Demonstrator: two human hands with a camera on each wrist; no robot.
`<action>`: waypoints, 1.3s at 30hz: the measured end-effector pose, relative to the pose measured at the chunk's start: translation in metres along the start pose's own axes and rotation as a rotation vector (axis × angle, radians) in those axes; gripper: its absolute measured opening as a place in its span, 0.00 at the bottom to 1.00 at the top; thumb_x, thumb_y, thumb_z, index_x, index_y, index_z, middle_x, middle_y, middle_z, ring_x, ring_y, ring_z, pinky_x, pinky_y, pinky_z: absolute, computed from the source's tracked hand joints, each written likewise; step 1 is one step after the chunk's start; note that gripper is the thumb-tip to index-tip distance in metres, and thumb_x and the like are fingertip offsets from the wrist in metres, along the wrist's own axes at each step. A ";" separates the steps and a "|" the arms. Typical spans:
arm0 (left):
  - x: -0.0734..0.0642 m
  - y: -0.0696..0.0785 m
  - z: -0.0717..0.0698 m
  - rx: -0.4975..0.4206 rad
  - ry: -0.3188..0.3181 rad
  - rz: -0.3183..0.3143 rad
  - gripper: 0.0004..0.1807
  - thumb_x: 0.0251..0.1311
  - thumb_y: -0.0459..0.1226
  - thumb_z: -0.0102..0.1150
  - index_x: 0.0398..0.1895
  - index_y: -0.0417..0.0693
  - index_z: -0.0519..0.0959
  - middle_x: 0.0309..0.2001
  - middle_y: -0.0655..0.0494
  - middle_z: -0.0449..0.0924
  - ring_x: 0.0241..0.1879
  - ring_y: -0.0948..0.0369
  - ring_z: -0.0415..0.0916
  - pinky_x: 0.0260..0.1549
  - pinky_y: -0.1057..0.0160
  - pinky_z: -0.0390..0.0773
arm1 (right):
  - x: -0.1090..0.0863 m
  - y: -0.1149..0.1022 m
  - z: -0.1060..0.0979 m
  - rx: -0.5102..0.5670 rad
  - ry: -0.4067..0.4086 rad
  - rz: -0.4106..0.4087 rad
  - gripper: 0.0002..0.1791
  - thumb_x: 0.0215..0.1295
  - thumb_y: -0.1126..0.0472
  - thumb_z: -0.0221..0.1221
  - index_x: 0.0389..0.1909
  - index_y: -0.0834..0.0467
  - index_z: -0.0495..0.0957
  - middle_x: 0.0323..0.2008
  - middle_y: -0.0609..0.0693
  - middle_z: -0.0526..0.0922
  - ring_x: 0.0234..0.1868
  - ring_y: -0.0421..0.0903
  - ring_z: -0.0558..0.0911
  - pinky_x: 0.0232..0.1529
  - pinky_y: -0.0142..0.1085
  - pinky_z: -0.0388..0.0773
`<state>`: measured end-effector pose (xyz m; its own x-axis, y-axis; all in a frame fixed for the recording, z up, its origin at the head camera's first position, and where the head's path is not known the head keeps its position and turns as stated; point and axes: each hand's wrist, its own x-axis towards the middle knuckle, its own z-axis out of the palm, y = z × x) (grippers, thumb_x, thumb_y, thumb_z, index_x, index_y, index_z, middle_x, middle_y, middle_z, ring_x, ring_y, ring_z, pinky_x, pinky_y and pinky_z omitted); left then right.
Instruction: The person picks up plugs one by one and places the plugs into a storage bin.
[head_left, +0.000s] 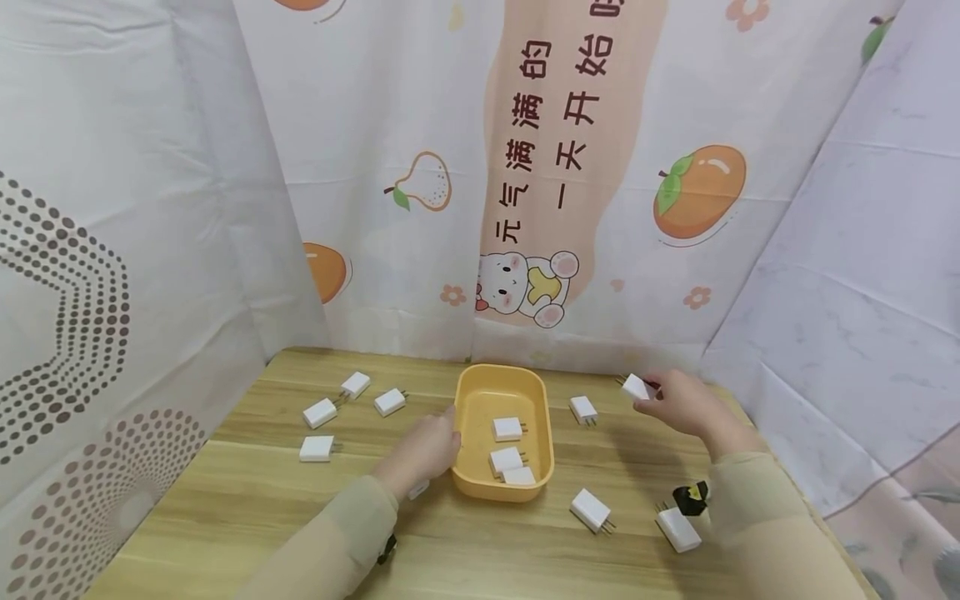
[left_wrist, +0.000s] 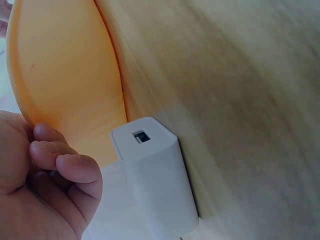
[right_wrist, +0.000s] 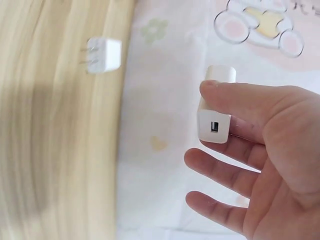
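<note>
From above, the head view faces forward and down over the table (head_left: pixel 225 508). Both wrist views sit close and turned sideways, sharing with it the tray (left_wrist: pixel 70 65) (left) and the curtain (right_wrist: pixel 167 100) (right).

Behind the left hand (head_left: pixel 422 450), a pale cream left sleeve (head_left: pixel 307 546) ends in a beige-green left cuff (head_left: pixel 365 515); the right sleeve (head_left: pixel 783 542) and right cuff (head_left: pixel 738 483), behind the right hand (head_left: pixel 681 407), match. At the right cuff, a black wrist camera (head_left: pixel 690 498) bears a yellow marking; a small black piece (head_left: pixel 387 550) shows beside the left cuff.
</note>
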<state>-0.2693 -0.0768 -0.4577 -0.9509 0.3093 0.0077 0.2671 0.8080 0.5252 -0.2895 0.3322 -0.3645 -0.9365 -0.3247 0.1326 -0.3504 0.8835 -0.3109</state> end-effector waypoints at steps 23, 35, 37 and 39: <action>0.000 0.001 -0.001 0.045 0.008 -0.014 0.31 0.75 0.37 0.51 0.75 0.29 0.60 0.60 0.34 0.77 0.36 0.58 0.79 0.35 0.60 0.80 | 0.024 -0.041 0.011 -0.027 -0.032 -0.100 0.08 0.59 0.58 0.70 0.35 0.54 0.81 0.28 0.44 0.78 0.32 0.44 0.77 0.36 0.44 0.76; 0.002 0.000 -0.001 0.062 0.005 -0.016 0.31 0.76 0.38 0.51 0.75 0.29 0.60 0.59 0.35 0.78 0.34 0.58 0.79 0.33 0.61 0.80 | 0.054 -0.085 0.031 -0.044 -0.074 -0.127 0.09 0.59 0.57 0.71 0.38 0.53 0.83 0.30 0.44 0.81 0.32 0.43 0.78 0.38 0.46 0.78; 0.002 0.000 -0.001 0.071 0.004 -0.008 0.31 0.76 0.38 0.51 0.75 0.29 0.60 0.59 0.35 0.78 0.36 0.58 0.79 0.35 0.61 0.80 | 0.058 -0.093 0.034 -0.044 -0.081 -0.129 0.08 0.59 0.57 0.71 0.38 0.52 0.83 0.29 0.43 0.81 0.31 0.43 0.77 0.38 0.44 0.78; 0.002 0.000 -0.001 0.078 0.004 0.005 0.31 0.76 0.38 0.50 0.74 0.29 0.60 0.58 0.35 0.79 0.36 0.59 0.79 0.35 0.62 0.80 | 0.061 -0.100 0.036 -0.045 -0.081 -0.135 0.08 0.60 0.56 0.71 0.38 0.51 0.84 0.29 0.43 0.80 0.31 0.43 0.77 0.37 0.44 0.77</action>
<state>-0.2711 -0.0765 -0.4573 -0.9501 0.3115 0.0133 0.2829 0.8433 0.4569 -0.3126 0.2119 -0.3597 -0.8798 -0.4661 0.0933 -0.4737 0.8435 -0.2531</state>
